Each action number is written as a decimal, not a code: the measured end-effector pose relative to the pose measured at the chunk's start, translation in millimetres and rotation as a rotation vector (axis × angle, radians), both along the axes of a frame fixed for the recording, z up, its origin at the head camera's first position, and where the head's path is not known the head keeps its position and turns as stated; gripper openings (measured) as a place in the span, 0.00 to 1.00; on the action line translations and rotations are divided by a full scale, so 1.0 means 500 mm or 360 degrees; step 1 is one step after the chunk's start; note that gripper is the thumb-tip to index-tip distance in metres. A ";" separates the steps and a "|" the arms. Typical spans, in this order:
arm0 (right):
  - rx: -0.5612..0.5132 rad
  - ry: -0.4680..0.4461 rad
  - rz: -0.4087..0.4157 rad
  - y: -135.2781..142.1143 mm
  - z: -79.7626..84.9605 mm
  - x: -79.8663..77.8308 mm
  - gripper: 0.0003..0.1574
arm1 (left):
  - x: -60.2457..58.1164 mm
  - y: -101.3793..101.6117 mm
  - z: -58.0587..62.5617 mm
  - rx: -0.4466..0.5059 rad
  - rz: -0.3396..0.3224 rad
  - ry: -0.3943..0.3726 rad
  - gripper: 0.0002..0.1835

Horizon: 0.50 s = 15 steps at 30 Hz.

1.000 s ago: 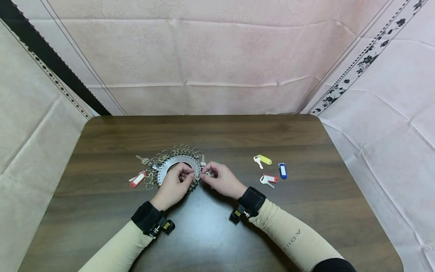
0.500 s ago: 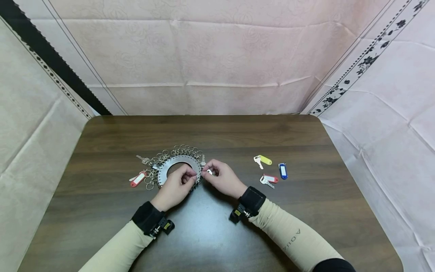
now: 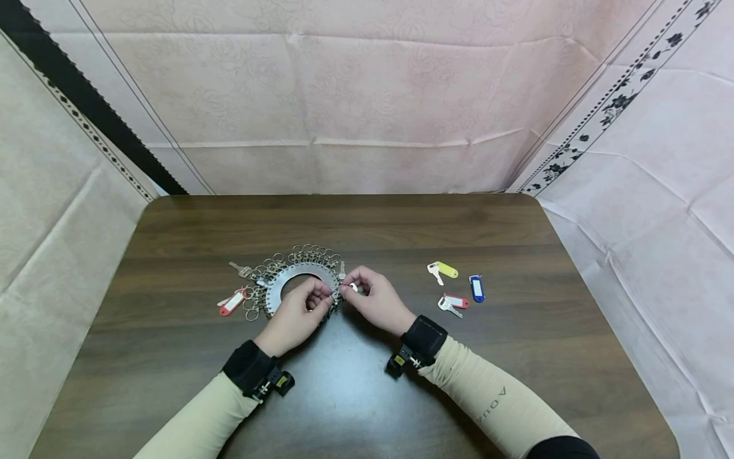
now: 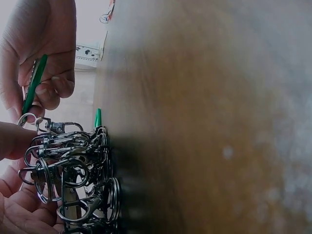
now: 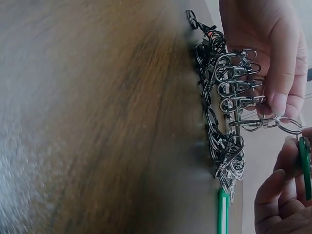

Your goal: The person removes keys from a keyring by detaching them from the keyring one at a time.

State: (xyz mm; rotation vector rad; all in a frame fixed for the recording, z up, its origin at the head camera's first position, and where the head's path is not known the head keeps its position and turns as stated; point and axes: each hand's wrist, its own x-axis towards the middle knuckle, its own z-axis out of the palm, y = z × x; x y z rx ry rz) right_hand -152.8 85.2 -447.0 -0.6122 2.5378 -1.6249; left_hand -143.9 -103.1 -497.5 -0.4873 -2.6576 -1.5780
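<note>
A silver ring-shaped key holder (image 3: 276,290), fringed with many metal snap hooks and split rings, is at the table's left middle. My left hand (image 3: 299,313) is over its near right side; the thumb and index finger pinch a split ring (image 5: 290,126) linked to a snap hook (image 4: 56,126). Just to the right, my right hand (image 3: 378,305) pinches a green key tag (image 4: 35,84) beside that ring. A second green tag (image 5: 223,210) hangs from the holder. Keys (image 3: 241,270) and a red tag (image 3: 232,303) stick out on its left. Whether the held tag's loop is through the split ring, I cannot tell.
Right of my hands lie a yellow tag (image 3: 447,269) with a key (image 3: 436,273), a red tag (image 3: 457,301) with a key (image 3: 450,306), and a blue tag (image 3: 477,289). The brown wooden table (image 3: 367,408) is bounded by pale cloth (image 3: 344,95) behind and at both sides.
My left fingertips have shifted slightly right, toward the right hand. A white spot on the tag in my right hand shows more now. The loose tags and keys have stayed put.
</note>
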 end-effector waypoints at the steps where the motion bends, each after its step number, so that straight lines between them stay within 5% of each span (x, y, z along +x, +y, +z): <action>1: 0.0002 0.0001 0.0001 0.000 0.001 0.000 0.05 | 0.000 0.000 0.000 -0.0008 0.0000 0.0000 0.04; 15: -0.0006 0.0025 0.0018 -0.002 0.006 0.006 0.05 | 0.001 0.003 0.002 -0.0065 -0.0025 0.0003 0.03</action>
